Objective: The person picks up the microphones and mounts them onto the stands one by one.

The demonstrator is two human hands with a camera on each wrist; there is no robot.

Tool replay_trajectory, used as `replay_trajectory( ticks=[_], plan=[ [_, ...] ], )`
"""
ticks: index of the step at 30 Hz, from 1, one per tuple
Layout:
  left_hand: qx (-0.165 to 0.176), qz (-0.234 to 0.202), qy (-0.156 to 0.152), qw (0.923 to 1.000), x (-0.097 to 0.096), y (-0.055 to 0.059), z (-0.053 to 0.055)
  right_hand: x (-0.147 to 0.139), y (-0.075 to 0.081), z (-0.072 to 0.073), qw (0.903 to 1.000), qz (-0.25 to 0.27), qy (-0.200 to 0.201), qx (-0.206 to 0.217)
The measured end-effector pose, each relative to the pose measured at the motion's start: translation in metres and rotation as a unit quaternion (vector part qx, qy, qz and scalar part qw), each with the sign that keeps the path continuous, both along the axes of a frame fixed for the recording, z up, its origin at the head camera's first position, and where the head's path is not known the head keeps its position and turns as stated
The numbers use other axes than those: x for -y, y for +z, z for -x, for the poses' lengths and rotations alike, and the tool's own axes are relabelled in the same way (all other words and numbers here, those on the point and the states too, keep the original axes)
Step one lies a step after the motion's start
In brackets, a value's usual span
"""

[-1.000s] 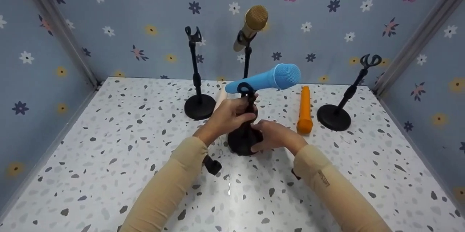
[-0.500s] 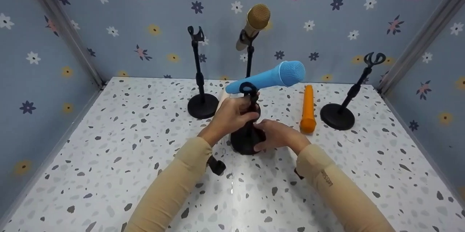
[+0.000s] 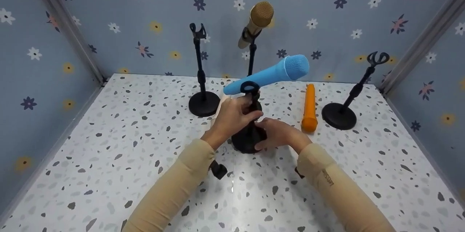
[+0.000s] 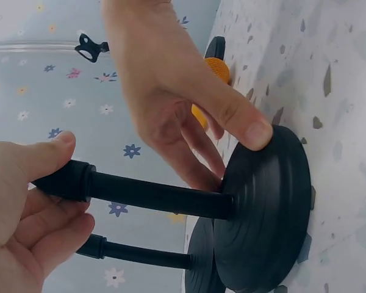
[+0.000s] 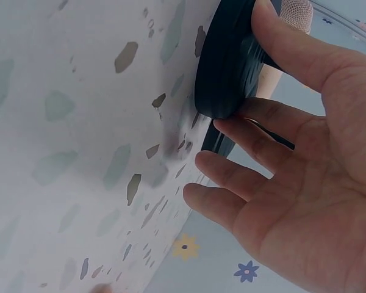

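A blue microphone (image 3: 269, 77) sits at a slant in the clip of a black microphone stand (image 3: 247, 139), its mesh head up to the right. My left hand (image 3: 231, 117) grips the stand's pole at the collar below the clip. Low on the same stand is my right hand (image 3: 279, 134). Its thumb lies on top of the round base (image 4: 262, 207) and its fingers reach behind the rim, pinching it. In the right wrist view, the right hand's (image 5: 305, 165) lower fingers are spread beside the base. Whether the base touches the table is unclear.
Behind stands a gold microphone (image 3: 259, 16) in its stand. Black stands with bare clips are at left (image 3: 204, 103) and right (image 3: 339, 116). An orange microphone (image 3: 310, 108) lies on the speckled table (image 3: 145, 145). A pale one (image 3: 220, 108) is partly hidden behind my left hand. Patterned walls enclose the table.
The blue microphone's head has tilted a little higher, with its tail slightly lower. Both hands keep their hold on the stand. The head view has shifted slightly.
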State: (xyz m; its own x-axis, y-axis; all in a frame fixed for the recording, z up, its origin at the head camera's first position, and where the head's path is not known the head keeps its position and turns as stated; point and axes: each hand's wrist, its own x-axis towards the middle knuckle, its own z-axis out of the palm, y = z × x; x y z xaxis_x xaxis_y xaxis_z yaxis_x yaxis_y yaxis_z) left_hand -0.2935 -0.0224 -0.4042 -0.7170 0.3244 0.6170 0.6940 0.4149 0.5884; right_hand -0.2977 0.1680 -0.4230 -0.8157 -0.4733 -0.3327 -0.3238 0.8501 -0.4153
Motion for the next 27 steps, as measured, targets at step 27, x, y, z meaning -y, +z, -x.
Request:
replay_trajectory(
  ticks=[27],
  plan=[
    [0.017,-0.034,0.013,0.9992,-0.0035,-0.0075,-0.0003,-0.0003,-0.0007,0.0017,0.9999,-0.008,0.009,-0.008]
  ],
)
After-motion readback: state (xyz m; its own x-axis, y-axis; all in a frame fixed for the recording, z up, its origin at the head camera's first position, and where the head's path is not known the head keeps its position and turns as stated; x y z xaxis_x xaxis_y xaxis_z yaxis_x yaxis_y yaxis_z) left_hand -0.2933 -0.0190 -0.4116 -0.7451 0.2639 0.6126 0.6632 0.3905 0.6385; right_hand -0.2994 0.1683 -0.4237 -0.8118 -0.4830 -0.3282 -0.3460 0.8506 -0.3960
